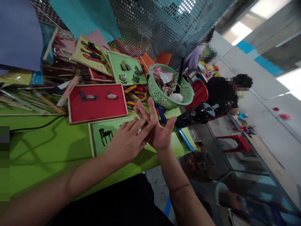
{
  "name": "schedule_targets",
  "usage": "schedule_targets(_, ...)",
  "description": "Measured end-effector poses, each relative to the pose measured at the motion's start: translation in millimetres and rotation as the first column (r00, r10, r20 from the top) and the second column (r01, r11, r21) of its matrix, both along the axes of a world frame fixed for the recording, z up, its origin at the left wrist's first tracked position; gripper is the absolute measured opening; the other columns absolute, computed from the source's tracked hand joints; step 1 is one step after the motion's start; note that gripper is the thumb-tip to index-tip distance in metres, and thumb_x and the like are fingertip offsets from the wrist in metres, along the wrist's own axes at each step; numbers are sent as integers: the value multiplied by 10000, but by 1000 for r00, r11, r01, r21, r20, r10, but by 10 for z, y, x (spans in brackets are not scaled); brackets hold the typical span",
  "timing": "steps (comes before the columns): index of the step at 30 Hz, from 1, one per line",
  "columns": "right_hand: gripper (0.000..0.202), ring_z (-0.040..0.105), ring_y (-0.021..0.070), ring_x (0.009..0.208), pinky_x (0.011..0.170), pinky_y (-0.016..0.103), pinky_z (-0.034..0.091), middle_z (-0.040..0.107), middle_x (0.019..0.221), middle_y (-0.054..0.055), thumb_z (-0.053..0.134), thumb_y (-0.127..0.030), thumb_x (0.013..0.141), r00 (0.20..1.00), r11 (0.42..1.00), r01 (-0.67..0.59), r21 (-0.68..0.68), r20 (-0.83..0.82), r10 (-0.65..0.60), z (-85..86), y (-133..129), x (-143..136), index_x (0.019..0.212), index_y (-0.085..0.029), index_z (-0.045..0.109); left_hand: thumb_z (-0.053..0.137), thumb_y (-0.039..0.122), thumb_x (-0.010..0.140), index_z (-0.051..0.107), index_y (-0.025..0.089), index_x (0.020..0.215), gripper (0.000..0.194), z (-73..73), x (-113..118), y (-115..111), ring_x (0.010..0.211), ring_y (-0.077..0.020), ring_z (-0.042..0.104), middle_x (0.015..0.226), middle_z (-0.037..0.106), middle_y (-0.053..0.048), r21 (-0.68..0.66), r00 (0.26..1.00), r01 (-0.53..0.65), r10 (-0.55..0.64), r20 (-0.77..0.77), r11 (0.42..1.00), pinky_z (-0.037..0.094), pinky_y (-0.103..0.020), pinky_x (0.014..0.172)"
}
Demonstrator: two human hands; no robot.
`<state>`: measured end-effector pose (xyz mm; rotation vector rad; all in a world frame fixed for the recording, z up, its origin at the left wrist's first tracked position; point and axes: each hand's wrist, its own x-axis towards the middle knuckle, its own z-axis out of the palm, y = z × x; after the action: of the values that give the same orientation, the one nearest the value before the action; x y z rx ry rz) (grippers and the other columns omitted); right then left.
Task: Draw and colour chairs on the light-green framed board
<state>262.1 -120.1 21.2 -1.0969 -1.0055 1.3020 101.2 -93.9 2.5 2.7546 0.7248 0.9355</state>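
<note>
Two bare hands meet over the green table (pixel 47 138), and it's all fingers here: the left hand (pixel 129 138) comes in from eight o'clock, back up, its fingers laid across the fingers of the right hand (pixel 161 135), which is palm up with its thumb spread wide. Nothing shows in either one; whether something small sits between the touching fingers, I can't tell. Right under them, reaching out toward nine o'clock, lies the framed green board (pixel 97 147) with its black chair shape (pixel 105 135), partly covered by the left hand. At ten o'clock, the red board (pixel 98 110) carries two pale stones, its lower edge close against the green one. Here's the worry: these wrists hang low, so a careless sweep of the left forearm could nudge the green board, and a knock to the red one might shift a stone if it's loose. Up at twelve, scissors (pixel 141 95) crowd in by the fingertips; a quick reach that way could snag a handle. And at one o'clock, the loaded green basket (pixel 160 95) has a black stick (pixel 180 75) jutting up, which a raised right hand could catch and tip.
</note>
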Motion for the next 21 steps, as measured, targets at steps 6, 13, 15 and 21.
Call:
schedule_targets(6,1085,398,333,1672,1268,602,421,417,1808,-19,94,-1051,832,994,995,-87,59,67,83,-32,-93,78,1729,-483,316,629,277,1068,547,190,1578,524,8,49,-60,1225,-304,665,1374,709,-144,-47,999,23,-21,35,999,538,-443,996)
schedule_targets(13,911,353,301,1695,1280,592,405,426,1804,-57,140,-975,924,998,993,-67,98,-8,68,-24,-118,72,1679,-539,404,586,345,1116,564,212,1557,462,32,25,-22,1262,-279,671,1410,717,-117,-146,998,62,-56,43,987,544,-454,1012)
schedule_targets(15,976,383,319,1680,1269,585,423,437,1800,-19,165,-993,904,999,996,-41,80,4,41,10,-118,35,1723,-492,339,609,314,1099,525,212,1606,524,15,7,-32,1289,-292,666,1453,701,-129,-153,997,65,-57,54,986,542,-473,1048)
schedule_targets(21,1022,469,334,1623,1305,568,402,447,1791,23,266,-991,903,996,993,-33,116,-81,42,20,-34,41,1752,-423,303,600,230,1064,509,170,1617,564,-85,30,2,1239,-344,685,1449,702,-182,-82,996,66,-62,56,994,563,-510,999)
